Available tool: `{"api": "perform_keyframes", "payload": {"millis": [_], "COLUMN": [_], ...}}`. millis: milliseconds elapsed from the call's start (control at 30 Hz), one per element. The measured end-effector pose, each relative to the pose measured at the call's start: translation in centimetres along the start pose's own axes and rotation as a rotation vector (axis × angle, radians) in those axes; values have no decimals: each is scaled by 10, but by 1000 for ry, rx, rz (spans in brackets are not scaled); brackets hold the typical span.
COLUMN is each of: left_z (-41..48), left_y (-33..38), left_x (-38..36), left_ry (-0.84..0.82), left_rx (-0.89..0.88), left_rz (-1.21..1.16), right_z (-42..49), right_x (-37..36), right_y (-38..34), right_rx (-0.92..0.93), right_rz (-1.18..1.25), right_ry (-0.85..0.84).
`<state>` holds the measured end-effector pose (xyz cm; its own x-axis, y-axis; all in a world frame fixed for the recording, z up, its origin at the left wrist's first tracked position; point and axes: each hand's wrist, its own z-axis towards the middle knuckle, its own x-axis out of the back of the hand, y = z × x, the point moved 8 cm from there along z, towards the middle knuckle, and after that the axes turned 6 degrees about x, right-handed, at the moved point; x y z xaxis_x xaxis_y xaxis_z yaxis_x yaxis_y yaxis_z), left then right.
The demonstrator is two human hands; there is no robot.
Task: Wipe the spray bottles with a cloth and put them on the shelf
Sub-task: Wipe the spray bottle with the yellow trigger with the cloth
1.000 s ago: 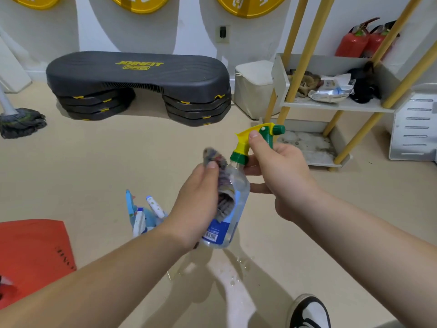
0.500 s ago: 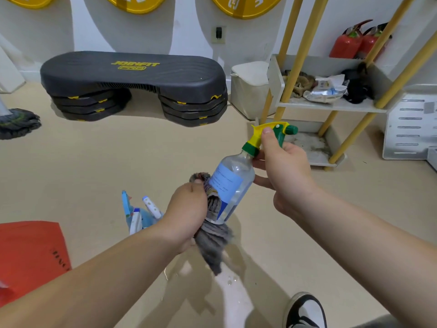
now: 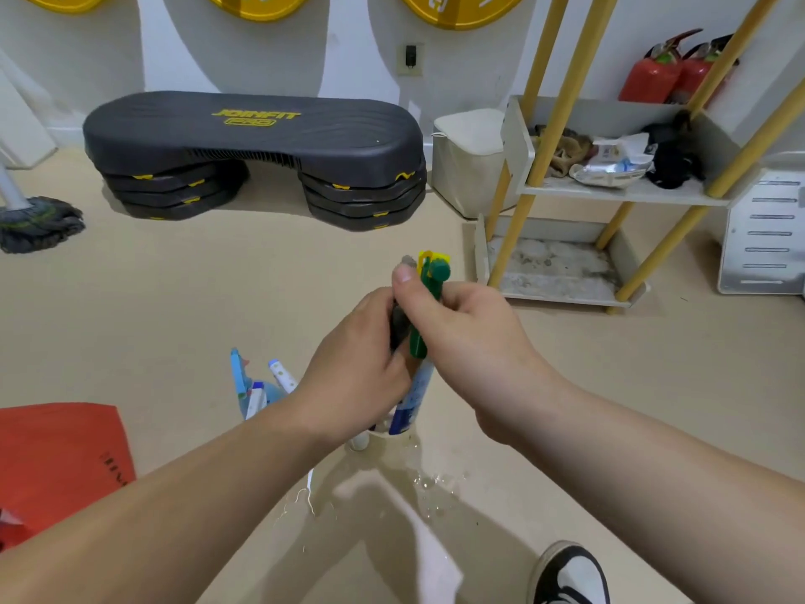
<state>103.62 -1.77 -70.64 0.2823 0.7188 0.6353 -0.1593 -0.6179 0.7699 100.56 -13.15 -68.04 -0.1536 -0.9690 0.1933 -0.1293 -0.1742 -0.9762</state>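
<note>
In the head view, your right hand (image 3: 470, 337) grips the spray bottle (image 3: 416, 385) at its green and yellow sprayer head, with the fingers curled round the neck and the thumb lying up along the side. Your left hand (image 3: 357, 368) is closed round the dark cloth (image 3: 397, 326) and presses it against the bottle just under the head; only a thin part of the cloth shows between the hands. The bottle is in the air, head up, over the wet floor (image 3: 435, 486), near the other spray bottles (image 3: 257, 385) on the ground. The shelf (image 3: 618, 196) stands well apart at the right.
</note>
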Motion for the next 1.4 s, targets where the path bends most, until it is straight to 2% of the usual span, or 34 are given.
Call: {"api": "perform_keyframes", "payload": {"millis": [100, 200, 267, 433, 567, 800, 900, 1000, 1067, 1167, 1233, 1300, 1400], "left_z": [2, 8, 10, 5, -6, 1, -2, -17, -36, -56, -49, -33, -9], "left_y": [-9, -8, -8, -6, -6, -20, -20, -4, 10, 32, 29, 15, -11], "left_x": [7, 18, 18, 0, -17, -16, -14, -18, -23, -31, -27, -19, -11], "left_ry": [57, 41, -46, -308, -407, -181, -96, -53, -16, -37, -15, -4, -49], "left_rx": [48, 41, 67, 174, 302, 449, 468, 394, 280, 18, -58, 31, 258], "left_rz": [-71, -179, -283, -600, -736, -962, -924, -636, -484, -282, -191, -261, -487], "right_z": [0, 11, 18, 19, 17, 20, 23, 27, 28, 28, 27, 24, 19], "right_x": [-2, 17, 23, 20, 19, 21, 24, 34, 38, 41, 44, 45, 38], "right_y": [-5, -6, 0, 7, 21, 17, 15, 16, 16, 14, 12, 5, -3], "right_rx": [3, -27, -71, -44, -105, 3, 27, -3, -5, 19, 49, 104, 159], "right_rz": [0, 76, 125, 64, 83, 23, -4, 25, 17, -58, -72, -89, -79], "right_ry": [-92, -63, -78, -156, -161, -55, 23, 125, 147, 153, 167, 170, 142]}}
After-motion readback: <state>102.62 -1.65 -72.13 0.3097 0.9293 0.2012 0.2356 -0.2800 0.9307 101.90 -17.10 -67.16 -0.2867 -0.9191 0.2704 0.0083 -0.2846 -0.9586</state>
